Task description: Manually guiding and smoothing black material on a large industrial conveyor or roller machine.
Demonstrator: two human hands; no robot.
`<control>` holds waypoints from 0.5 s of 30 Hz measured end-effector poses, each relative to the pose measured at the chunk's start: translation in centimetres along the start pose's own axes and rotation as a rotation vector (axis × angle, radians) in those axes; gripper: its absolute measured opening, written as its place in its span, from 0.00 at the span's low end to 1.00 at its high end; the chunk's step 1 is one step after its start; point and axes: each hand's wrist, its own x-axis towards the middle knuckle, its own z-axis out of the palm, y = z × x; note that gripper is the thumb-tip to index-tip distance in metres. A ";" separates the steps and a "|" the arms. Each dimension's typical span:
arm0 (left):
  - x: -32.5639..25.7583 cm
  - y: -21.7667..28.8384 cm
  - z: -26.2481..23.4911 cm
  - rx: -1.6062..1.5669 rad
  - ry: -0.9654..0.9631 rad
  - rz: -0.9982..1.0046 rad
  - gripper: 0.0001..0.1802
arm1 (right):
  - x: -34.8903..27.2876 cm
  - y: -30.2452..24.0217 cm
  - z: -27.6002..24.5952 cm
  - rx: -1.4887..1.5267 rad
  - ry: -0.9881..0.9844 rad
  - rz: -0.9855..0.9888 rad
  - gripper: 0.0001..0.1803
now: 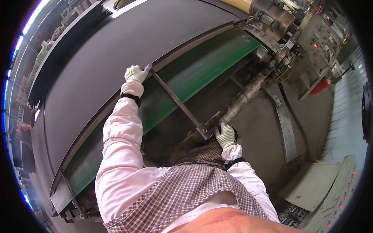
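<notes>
A pale knitted glove covers my left hand point(136, 73), which rests at the near edge of a wide dark grey sheet point(89, 58). Its thumb points away from the other fingers, along the metal rail point(190, 44). From beside that thumb a metal bar point(175, 99) slants down to a bolted end. My right hand point(226, 136), gloved alike with bare fingertips, is close to this bolted end and to a rough, whitish wrapped roller point(246, 99). Its visible fingertips are apart; the rest of its grip is partly hidden. Below the rail runs a green belt point(210, 64).
Machinery with a large roller point(281, 23) stands at the far right beside a control panel point(316, 44) with a red light. A metal strip point(285, 130) and a black cable point(295, 116) lie on the right. Another panel point(334, 198) with red lights is near right.
</notes>
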 end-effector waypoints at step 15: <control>-1.5 -13.2 3.8 -0.122 0.089 -0.293 0.38 | -0.3 1.1 0.8 -0.009 0.086 -0.073 0.10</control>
